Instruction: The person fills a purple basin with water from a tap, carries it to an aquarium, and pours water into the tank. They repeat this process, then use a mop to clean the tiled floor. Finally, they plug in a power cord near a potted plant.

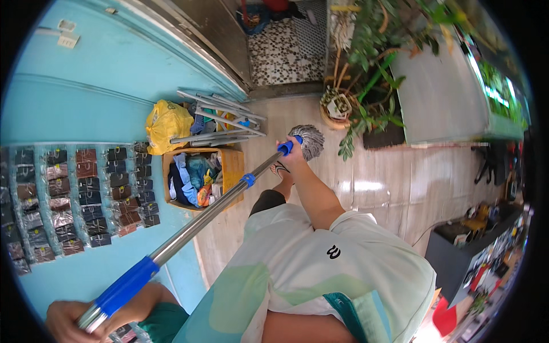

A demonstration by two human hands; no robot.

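A mop with a long silver pole (197,228), blue grip and blue collars slants across the view, from the lower left up to the middle. Near the pole's top end, my left hand (123,311) is closed around it, just by the blue grip. Further down, my right hand (293,155) grips the pole at the lower blue collar, close to the mop head. The grey string mop head (309,142) hangs over or rests on the light floor (366,188); contact cannot be made out. One of my feet, in a sandal, shows beside the pole.
On the left stand a cardboard box (233,171) of cloths, a yellow bag (168,126) and folded grey metal frames (220,137). Wallets in clear pockets (88,200) hang on the blue wall. A potted plant (337,108) is ahead, near a doorway; a dark cabinet (457,260) stands right.
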